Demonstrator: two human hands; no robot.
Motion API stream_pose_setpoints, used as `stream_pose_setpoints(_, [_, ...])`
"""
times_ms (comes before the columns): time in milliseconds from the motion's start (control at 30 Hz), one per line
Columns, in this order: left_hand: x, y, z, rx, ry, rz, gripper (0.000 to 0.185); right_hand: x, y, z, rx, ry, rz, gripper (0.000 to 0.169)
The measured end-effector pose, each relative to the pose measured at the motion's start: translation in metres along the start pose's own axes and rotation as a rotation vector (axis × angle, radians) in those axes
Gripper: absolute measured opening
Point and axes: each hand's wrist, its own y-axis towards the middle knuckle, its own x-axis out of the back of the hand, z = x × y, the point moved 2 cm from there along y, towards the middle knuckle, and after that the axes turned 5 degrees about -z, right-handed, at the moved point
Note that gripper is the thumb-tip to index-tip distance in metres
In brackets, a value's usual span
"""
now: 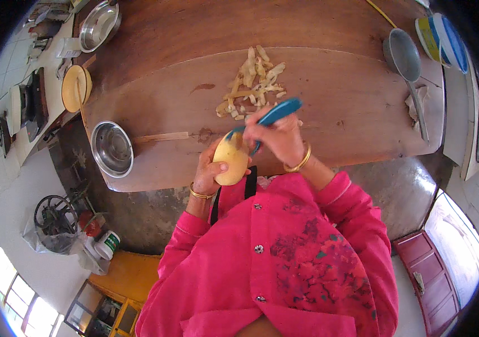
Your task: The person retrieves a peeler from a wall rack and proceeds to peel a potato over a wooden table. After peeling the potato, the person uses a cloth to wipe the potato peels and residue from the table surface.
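Observation:
My left hand (208, 170) grips a mostly peeled potato (232, 162) from below and from its left side, with the thumb across its front. In my right hand (279, 139) is a blue-handled peeler (280, 111), its head against the upper end of the potato. Some darker skin shows at the potato's upper right, partly covered by my right fingers. Beyond both hands, a loose heap of peelings (250, 80) lies on the wooden table (159, 97). The peeler and right fingers are slightly blurred.
A steel bowl (112, 149) stands at the table's left edge, beside a flat wooden strip (161, 137). Farther back are a yellow bowl (71, 89) and another steel basin (101, 26). On the right lie a long-handled metal ladle (403, 54), a cloth (417, 105) and a plastic bucket (441, 42).

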Motion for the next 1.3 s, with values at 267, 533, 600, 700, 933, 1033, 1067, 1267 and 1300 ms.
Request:
stream_pose_setpoints(267, [0.003, 0.000, 0.002, -0.031, -0.027, 0.139, 0.074, 0.041, 0.036, -0.014, 0.062, 0.031, -0.190, 0.009])
stream_pose_setpoints(533, [0.014, -0.001, 0.004, -0.022, 0.057, 0.095, 0.080, -0.003, 0.009, 0.009, 0.036, -0.097, 0.122, 0.010])
stream_pose_setpoints(600, [0.017, -0.005, 0.007, -0.015, 0.101, 0.152, 0.082, 0.024, 0.031, -0.010, -0.064, 0.019, -0.104, 0.010])
stream_pose_setpoints(700, [0.007, -0.003, 0.007, 0.044, -0.009, 0.140, 0.080, 0.030, 0.025, -0.003, -0.017, 0.059, -0.161, 0.009])
stream_pose_setpoints(933, [-0.001, 0.004, 0.003, -0.127, 0.088, 0.037, 0.075, -0.003, 0.001, 0.005, -0.079, 0.042, 0.093, 0.009])
stream_pose_setpoints(1033, [0.016, 0.001, 0.009, -0.150, 0.166, 0.124, 0.072, 0.027, 0.027, -0.025, 0.037, -0.092, -0.167, 0.008])
stream_pose_setpoints(1067, [0.011, 0.001, 0.008, -0.141, 0.125, 0.181, 0.071, 0.040, 0.033, -0.032, -0.037, -0.018, -0.209, 0.009])
stream_pose_setpoints(1267, [0.013, 0.006, 0.007, -0.047, -0.108, 0.097, 0.071, 0.003, 0.005, -0.001, 0.137, 0.123, 0.049, 0.006])
stream_pose_setpoints(1300, [0.017, 0.007, 0.008, -0.043, -0.102, 0.108, 0.072, -0.002, 0.004, -0.001, 0.160, 0.141, 0.117, 0.006])
